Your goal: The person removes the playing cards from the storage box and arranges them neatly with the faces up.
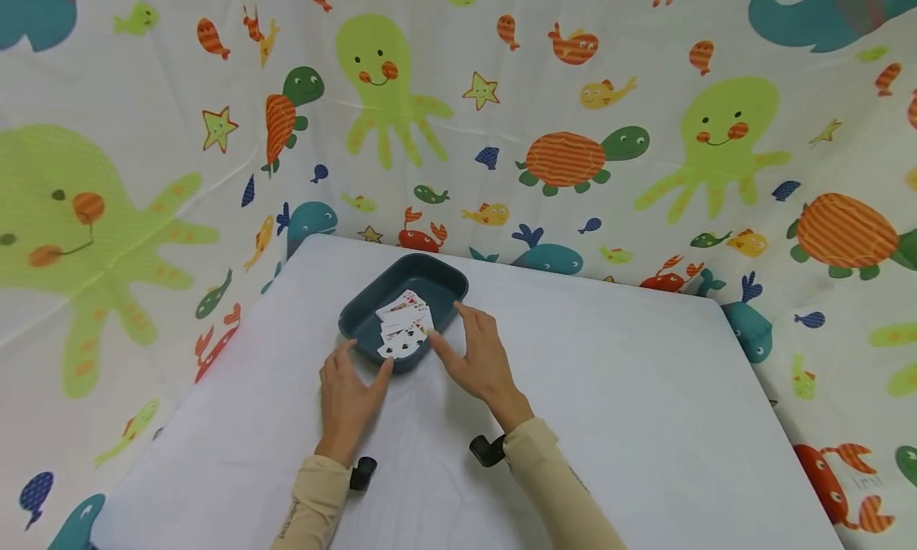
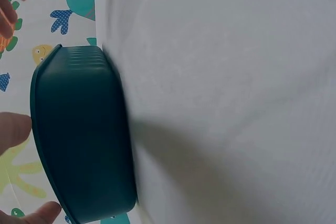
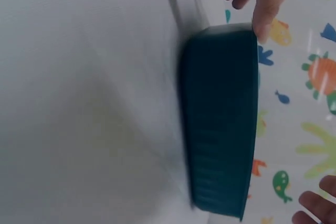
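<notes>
Head view: Two forearms in tan sleeves, the left sleeve (image 1: 315, 498) and the right sleeve (image 1: 555, 482), reach forward over a white surface (image 1: 623, 391). A small black device sits at the inner side of each wrist, one beside the left (image 1: 363, 473), the other beside the right (image 1: 488, 450). Beyond them, the person's left hand (image 1: 349, 399) is spread at the near left corner of a dark teal tray (image 1: 433, 278), fingers and thumb loosely extended; both wrist views show its thumb against the rim. The right hand (image 1: 483, 359) is also spread, thumb and fingers parted and grasping nothing, close to the tray's right side. Its fingers appear clear of the rim in the right wrist view.

The tray, with rounded corners, rests on the far left part of the surface, set at a slant. Inside lies an overlapping spread of white playing cards (image 1: 404, 327), the nearest marked with black spades, others farther back showing red; their exact number cannot be told.

Behind the surface hangs a white patterned backdrop (image 1: 447, 208) printed with sea creatures, among them a lime-green octopus (image 1: 376, 48), an orange-shelled turtle (image 1: 566, 161) and a blue whale (image 1: 548, 257).
</notes>
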Available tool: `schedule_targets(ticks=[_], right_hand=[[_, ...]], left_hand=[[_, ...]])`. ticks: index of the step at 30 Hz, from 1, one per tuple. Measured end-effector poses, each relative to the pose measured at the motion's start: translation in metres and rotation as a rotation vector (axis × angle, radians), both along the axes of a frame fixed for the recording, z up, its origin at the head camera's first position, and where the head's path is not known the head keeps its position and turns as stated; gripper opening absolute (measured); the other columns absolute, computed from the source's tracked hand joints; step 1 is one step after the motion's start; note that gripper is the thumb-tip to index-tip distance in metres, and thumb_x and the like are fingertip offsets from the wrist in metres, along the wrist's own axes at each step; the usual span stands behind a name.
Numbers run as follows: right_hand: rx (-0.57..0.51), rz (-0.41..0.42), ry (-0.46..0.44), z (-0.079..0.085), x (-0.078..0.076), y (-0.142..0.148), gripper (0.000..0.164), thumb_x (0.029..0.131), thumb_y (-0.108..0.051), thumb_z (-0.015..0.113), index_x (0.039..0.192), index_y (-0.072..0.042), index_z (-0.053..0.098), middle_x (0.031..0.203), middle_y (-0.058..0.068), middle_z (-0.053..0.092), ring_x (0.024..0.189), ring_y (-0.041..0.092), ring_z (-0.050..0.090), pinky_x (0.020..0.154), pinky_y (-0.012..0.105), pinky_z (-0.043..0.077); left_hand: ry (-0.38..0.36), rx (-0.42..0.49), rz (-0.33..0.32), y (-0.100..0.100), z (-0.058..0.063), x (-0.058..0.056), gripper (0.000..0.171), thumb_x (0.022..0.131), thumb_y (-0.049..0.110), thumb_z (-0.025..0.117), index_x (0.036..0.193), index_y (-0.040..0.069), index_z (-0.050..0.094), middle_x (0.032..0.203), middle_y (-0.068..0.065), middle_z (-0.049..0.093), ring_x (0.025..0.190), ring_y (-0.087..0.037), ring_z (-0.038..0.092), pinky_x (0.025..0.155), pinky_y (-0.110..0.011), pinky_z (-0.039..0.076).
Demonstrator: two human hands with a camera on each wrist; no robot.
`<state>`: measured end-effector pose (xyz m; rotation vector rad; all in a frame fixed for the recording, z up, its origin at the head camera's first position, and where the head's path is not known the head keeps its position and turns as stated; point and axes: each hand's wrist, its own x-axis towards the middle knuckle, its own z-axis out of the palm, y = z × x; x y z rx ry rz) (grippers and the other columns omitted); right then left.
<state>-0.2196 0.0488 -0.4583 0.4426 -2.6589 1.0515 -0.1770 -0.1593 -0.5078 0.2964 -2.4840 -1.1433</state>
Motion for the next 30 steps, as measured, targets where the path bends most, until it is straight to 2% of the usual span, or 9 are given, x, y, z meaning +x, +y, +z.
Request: schedule_targets(ticks=[6, 13, 22, 27, 30], right_hand=[[0.048, 0.038, -0.012, -0.002, -0.012, -0.018, 0.077, 0.095, -0.057, 0.064, 0.15, -0.006, 0.049, 0.149, 0.015, 0.051, 0.139, 0.03, 0.045, 0.114, 0.048, 0.043], [0.118, 0.098, -0.034, -0.002, -0.023, -0.033, 0.077, 0.092, -0.054, 0.07, 0.147, -0.004, 0.051, 0.145, 0.015, 0.054, 0.136, 0.03, 0.048, 0.114, 0.047, 0.043], [0.313, 0.165, -0.06, 0.0, -0.04, -0.05, 0.071, 0.093, -0.054, 0.068, 0.14, -0.001, 0.057, 0.138, 0.015, 0.059, 0.127, 0.03, 0.054, 0.111, 0.043, 0.045], [0.386, 0.186, -0.116, 0.001, -0.044, -0.057, 0.069, 0.092, -0.053, 0.07, 0.137, -0.001, 0.06, 0.137, 0.015, 0.061, 0.124, 0.029, 0.057, 0.108, 0.042, 0.048], [0.434, 0.183, -0.159, 0.001, -0.048, -0.062, 0.069, 0.091, -0.053, 0.072, 0.137, -0.003, 0.061, 0.137, 0.014, 0.062, 0.123, 0.029, 0.058, 0.108, 0.042, 0.049]], left_hand=[[-0.004, -0.009, 0.001, 0.001, 0.004, -0.001, 0.073, 0.088, 0.032, 0.079, 0.141, -0.004, 0.045, 0.137, -0.035, 0.048, 0.129, -0.052, 0.043, 0.104, -0.063, 0.04], [-0.001, 0.006, -0.009, 0.001, 0.001, -0.003, 0.072, 0.088, 0.032, 0.079, 0.14, -0.004, 0.046, 0.136, -0.036, 0.049, 0.128, -0.052, 0.045, 0.104, -0.063, 0.04], [0.003, 0.038, -0.021, 0.003, 0.0, -0.001, 0.071, 0.089, 0.03, 0.079, 0.14, -0.004, 0.044, 0.136, -0.036, 0.051, 0.129, -0.052, 0.045, 0.103, -0.063, 0.042], [0.04, 0.035, -0.008, 0.005, -0.001, 0.001, 0.069, 0.088, 0.027, 0.079, 0.138, -0.006, 0.046, 0.132, -0.036, 0.054, 0.125, -0.053, 0.049, 0.1, -0.064, 0.044], [0.037, 0.042, -0.004, 0.005, 0.0, 0.002, 0.068, 0.088, 0.025, 0.079, 0.138, -0.006, 0.046, 0.132, -0.036, 0.055, 0.125, -0.053, 0.049, 0.101, -0.063, 0.044]])
